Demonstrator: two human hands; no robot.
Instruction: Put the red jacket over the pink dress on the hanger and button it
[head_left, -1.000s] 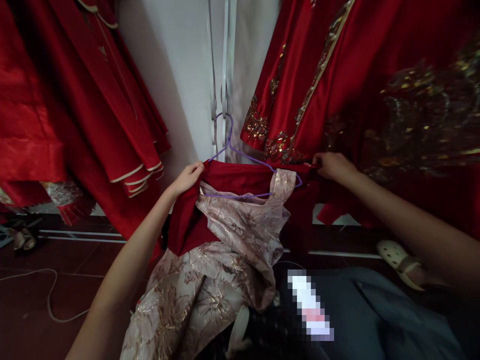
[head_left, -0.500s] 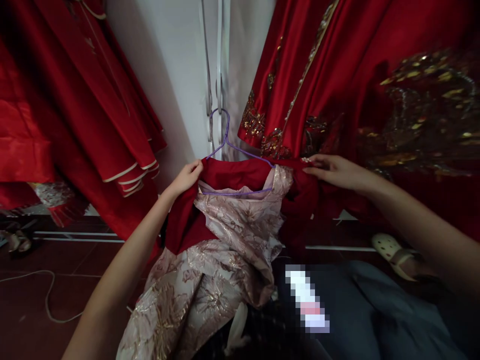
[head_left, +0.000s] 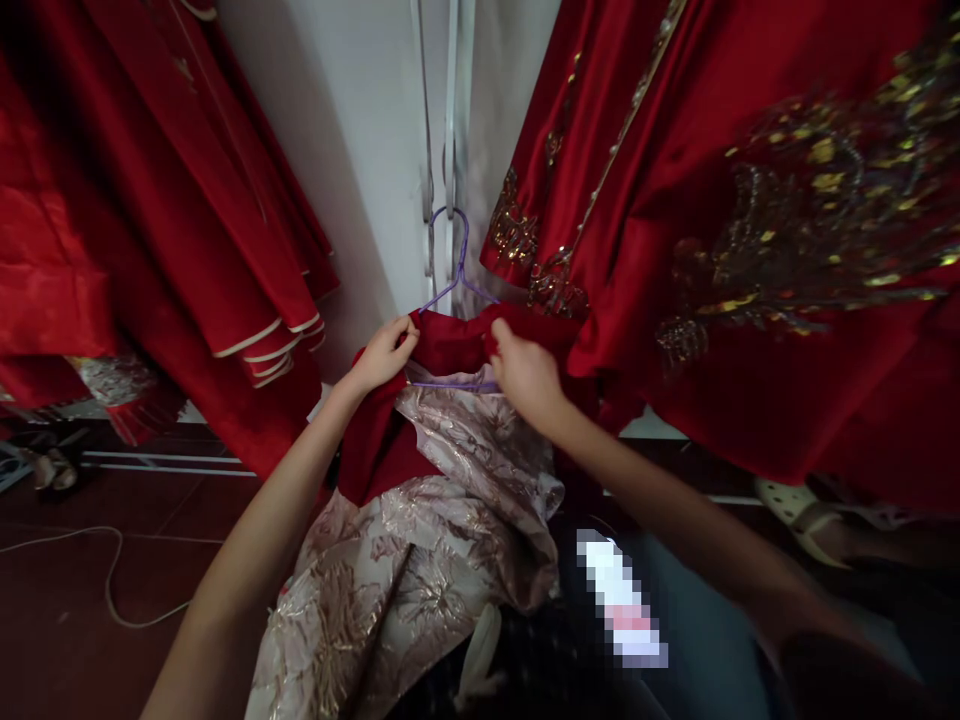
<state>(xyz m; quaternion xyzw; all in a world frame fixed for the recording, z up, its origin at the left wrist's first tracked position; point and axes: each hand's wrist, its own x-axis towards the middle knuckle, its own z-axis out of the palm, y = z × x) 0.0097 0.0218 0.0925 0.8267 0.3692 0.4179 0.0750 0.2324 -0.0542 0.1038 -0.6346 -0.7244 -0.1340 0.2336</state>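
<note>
A purple hanger [head_left: 462,262] hooks onto a thin metal rail in the middle. On it hang a pale pink dress [head_left: 442,585] with gold flowers and a red garment [head_left: 446,345] laid around its shoulders. My left hand [head_left: 386,357] pinches the red cloth at its left shoulder. My right hand [head_left: 526,378], curled closed and slightly blurred, is at the upper edge of the red cloth, right of the neckline. It covers the dress's right shoulder and part of the hanger; its fingertips are mostly hidden.
Red gowns [head_left: 259,250] with cream trim hang at the left. A red gown [head_left: 697,240] with gold sequins hangs at the right. A white cable [head_left: 112,570] lies on the dark floor. A pale clog [head_left: 799,515] on a person's foot shows at lower right.
My right hand has moved left from the red garment's outstretched right side to near the neckline, and has curled closed. My left hand stays at the left shoulder.
</note>
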